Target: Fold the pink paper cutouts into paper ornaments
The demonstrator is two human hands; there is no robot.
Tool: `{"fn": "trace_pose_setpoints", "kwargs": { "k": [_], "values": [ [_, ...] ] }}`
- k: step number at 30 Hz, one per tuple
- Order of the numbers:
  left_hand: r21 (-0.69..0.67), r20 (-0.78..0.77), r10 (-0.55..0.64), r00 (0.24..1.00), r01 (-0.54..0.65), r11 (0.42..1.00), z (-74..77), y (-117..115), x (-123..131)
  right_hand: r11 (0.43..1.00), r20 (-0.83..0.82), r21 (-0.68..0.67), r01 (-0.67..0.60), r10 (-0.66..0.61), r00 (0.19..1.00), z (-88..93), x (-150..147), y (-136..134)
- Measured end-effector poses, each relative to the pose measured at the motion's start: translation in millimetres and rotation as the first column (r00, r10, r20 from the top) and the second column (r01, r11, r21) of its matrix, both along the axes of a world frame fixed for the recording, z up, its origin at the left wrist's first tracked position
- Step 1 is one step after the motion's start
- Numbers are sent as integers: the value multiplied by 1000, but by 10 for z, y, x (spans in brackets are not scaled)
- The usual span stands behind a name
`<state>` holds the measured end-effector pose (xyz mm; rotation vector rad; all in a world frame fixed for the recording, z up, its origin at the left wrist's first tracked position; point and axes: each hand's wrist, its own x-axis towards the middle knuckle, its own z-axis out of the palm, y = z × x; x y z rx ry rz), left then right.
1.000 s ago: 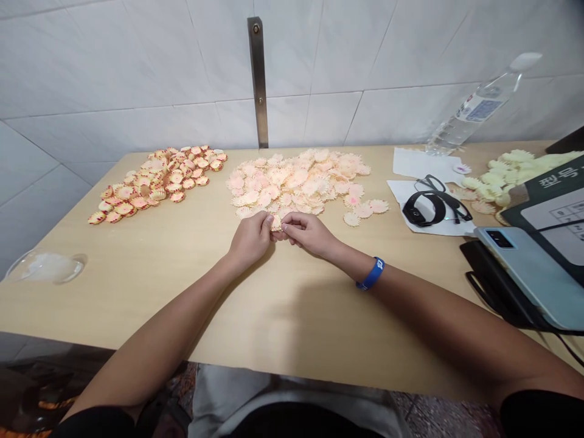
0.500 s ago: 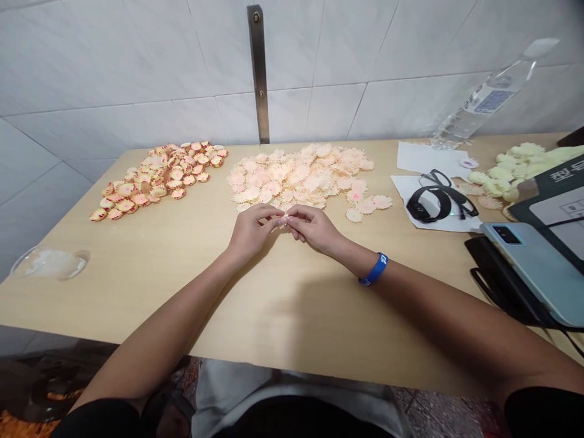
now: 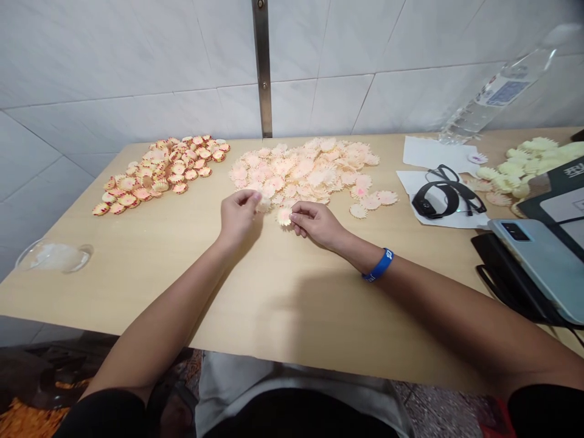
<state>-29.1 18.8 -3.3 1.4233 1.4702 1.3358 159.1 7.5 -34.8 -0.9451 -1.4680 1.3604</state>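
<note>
Drawn apart since the earlier frame, the left hand (image 3: 238,216) pinches a ruffled paper blossom (image 3: 263,204) while the right hand (image 3: 317,224) grips a second blossom (image 3: 285,216) in its fingertips. Peach paper blossoms (image 3: 301,170) heap at twelve o'clock, red-edged paper cups (image 3: 159,167) at ten.

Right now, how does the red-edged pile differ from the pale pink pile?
The red-edged pile is orange-red, the pale pink pile much lighter. Red-edged pieces look cupped, pale pink ones flatter. The red-edged pile covers less table than the pale pink pile. Both are loose heaps of frilly-edged pieces.
</note>
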Motion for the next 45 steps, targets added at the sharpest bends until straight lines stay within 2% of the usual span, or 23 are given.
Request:
{"fn": "trace_pose_setpoints", "kwargs": {
  "k": [3, 5, 7, 10, 12, 14, 18, 25, 32, 34, 38, 45],
  "values": [
    [79, -44, 77, 996, -74, 994, -24, 82, -94, 999, -6, -24, 23, -23, 1000, 10, -12, 5],
    [140, -142, 47, 989, -27, 990, -22, 79, -94, 998, -8, -35, 50, -50, 999, 12, -20, 10],
    [145, -211, -15, 977, 47, 988, -3, 39, -48, 997, -10, -38, 67, -68, 998, 11, -26, 11],
    [28, -191, -204, 960, 213, 977, 29, -34, 47, 998, -1, -15, 56, -56, 998, 16, -24, -5],
    [-82, -129, -348, 928, 340, 937, 38, -65, 90, 1000, 25, 19, 20, -20, 999, 27, -16, -26],
    [-155, -82, -404, 911, 389, 908, 40, -83, 108, 999, 45, 42, -17, 15, 999, 40, -7, -44],
    [-176, -51, -381, 923, 368, 913, 45, -100, 102, 999, 24, 37, -26, 25, 999, 46, -5, -45],
    [-134, 38, -431, 901, 433, 892, 1, -104, 122, 1000, 14, 6, 0, 0, 1000, 18, -19, -15],
    [-227, 140, -322, 936, 346, 910, 27, -137, 150, 1000, -13, -10, 5, -5, 1000, 8, -9, -18],
    [-241, 102, -288, 952, 305, 921, 29, -149, 146, 1000, 5, -8, -16, 16, 1000, 23, -4, -32],
    [-195, -52, -308, 950, 293, 936, 8, -170, 160, 998, 52, 14, -67, 66, 996, 46, -6, -58],
    [-58, -206, -346, 915, 341, 938, -52, -168, 179, 1000, 36, -21, -4, 5, 999, 29, -25, -39]
  ]
}}
